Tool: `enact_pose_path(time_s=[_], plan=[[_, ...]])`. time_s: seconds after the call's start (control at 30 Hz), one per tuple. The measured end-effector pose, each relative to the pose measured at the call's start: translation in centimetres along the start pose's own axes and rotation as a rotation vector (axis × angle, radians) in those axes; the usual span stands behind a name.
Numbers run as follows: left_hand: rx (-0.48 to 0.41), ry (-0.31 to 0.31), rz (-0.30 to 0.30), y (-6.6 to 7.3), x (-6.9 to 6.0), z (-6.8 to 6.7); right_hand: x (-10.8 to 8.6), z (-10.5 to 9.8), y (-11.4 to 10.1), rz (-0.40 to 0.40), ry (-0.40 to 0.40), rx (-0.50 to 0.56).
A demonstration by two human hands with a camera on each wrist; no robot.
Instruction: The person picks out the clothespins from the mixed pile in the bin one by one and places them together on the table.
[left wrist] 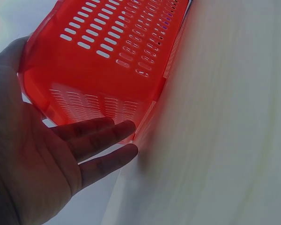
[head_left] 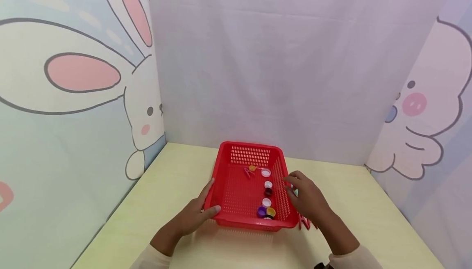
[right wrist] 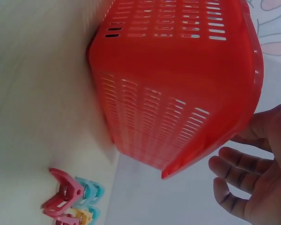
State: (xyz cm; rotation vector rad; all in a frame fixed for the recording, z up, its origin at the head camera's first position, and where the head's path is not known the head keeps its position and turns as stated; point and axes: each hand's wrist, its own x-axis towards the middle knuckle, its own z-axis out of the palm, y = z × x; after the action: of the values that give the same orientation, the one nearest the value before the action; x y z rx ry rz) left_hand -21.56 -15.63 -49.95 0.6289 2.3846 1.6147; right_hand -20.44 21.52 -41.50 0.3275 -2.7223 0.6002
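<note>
A red plastic basket (head_left: 236,219) with slotted walls stands on the table. My left hand (head_left: 193,215) touches its near left corner, the thumb on the rim. In the left wrist view the fingers (left wrist: 100,166) extend along the basket's outside. My right hand (head_left: 307,197) is at the right rim with loosely bent fingers; nothing shows in its palm in the right wrist view. Inside lie a red clip (head_left: 248,173), a purple cap (head_left: 261,211), a yellow cap (head_left: 271,211), a dark cap (head_left: 268,192) and several white caps (head_left: 266,202).
Right of the basket, partly hidden by my right hand, are clips: a red clip (right wrist: 65,192), a teal clip (right wrist: 90,192) and a yellow clip (right wrist: 85,216). The pale table (head_left: 180,162) meets a grey cloth wall (head_left: 276,76) behind and cartoon-printed panels (head_left: 73,146) on both sides.
</note>
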Motion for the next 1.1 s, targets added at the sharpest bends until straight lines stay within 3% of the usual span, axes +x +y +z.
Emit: enact_pose_path(time_s=[0.17, 0.33, 0.47, 0.67, 0.8, 1.1], plan=[[0.0, -0.004, 0.0, 0.0, 0.0, -0.2, 1.7, -0.6, -1.6, -0.03, -0.083, 0.0], [0.005, -0.009, 0.001, -0.3, 0.0, -0.2, 3.4, -2.5, -3.5, -0.093, -0.139, 0.009], [0.013, -0.007, 0.003, -0.3, -0.1, -0.3, 5.2, -4.2, -4.8, -0.148, -0.166, -0.005], [0.013, -0.015, 0.005, -0.3, 0.0, -0.2, 8.0, -5.5, -5.9, -0.145, -0.16, -0.03], [0.016, -0.016, 0.007, -0.2, 0.2, -0.2, 9.6, -5.4, -6.2, -0.142, -0.162, -0.051], [0.039, -0.016, 0.024, -0.5, 0.2, -0.1, 12.7, -2.6, -5.4, -0.103, -0.307, -0.037]])
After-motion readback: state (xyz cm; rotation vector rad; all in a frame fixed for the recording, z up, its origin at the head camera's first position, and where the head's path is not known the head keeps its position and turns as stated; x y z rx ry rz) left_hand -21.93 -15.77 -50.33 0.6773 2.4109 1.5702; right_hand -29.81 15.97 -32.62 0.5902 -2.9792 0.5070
